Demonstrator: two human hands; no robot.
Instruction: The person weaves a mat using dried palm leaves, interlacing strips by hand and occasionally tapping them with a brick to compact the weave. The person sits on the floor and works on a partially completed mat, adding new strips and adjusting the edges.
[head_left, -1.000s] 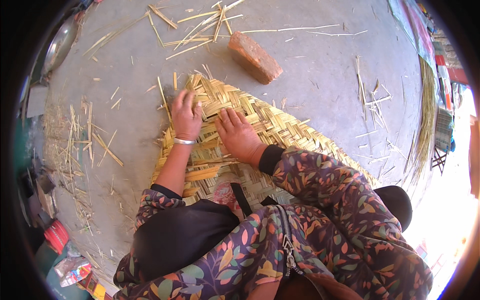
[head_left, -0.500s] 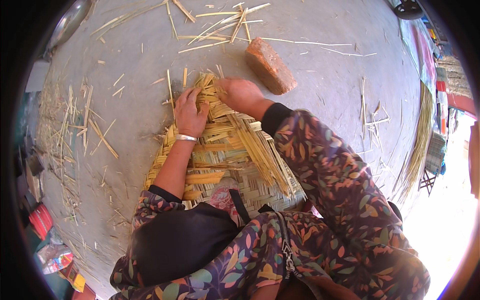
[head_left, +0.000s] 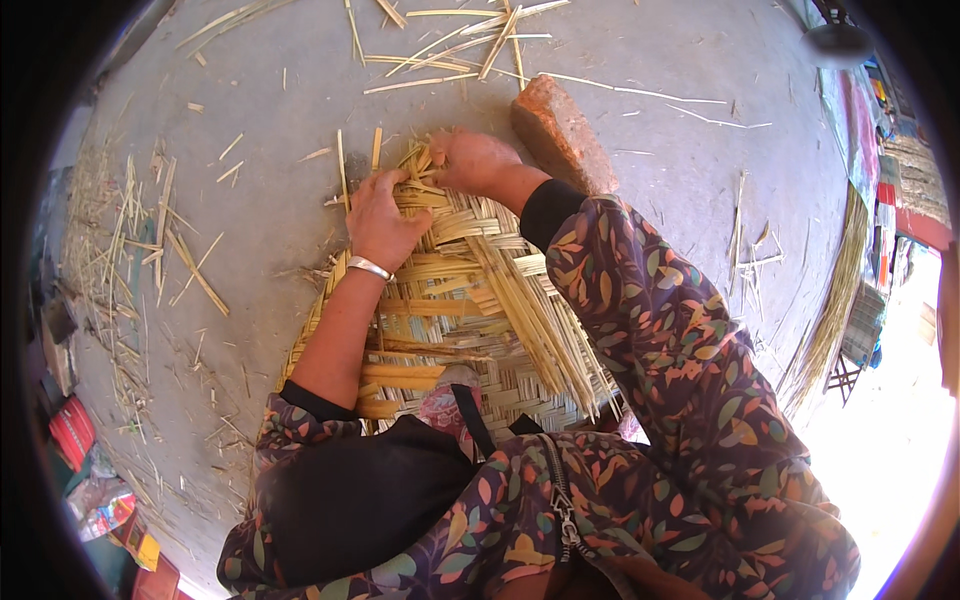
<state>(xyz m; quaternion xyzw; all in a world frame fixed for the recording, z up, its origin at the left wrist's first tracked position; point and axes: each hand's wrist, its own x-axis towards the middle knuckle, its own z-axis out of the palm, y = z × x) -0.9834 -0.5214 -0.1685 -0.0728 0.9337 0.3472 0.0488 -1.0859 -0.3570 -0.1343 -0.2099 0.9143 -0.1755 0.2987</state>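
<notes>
A partly woven mat of flat yellow split strips [head_left: 435, 268] spreads over the floor in front of me and narrows toward its far end. My left hand [head_left: 385, 222] grips the far left edge, fingers bent over the strips and thumb lying on the weave. Beside it, at the far tip, my right hand [head_left: 475, 162] has its fingers curled around a strip, whose pinched part is hidden by the fingers. A bundle of loose strip ends [head_left: 530, 320] slants across the mat's right side. My shoe [head_left: 445, 408] rests on the near part of the weave.
A red brick [head_left: 565, 135] lies just beyond my right hand. Cut strips [head_left: 480, 45] are scattered at the far side, with more straw scraps [head_left: 140, 250] on the left floor. A long bundle of thin stalks [head_left: 830, 300] lies at the right.
My right hand has turned a little at the mat's tip, its fingers curling closer over the strips. The left hand keeps its place on the edge. The whole view has shifted slightly.
</notes>
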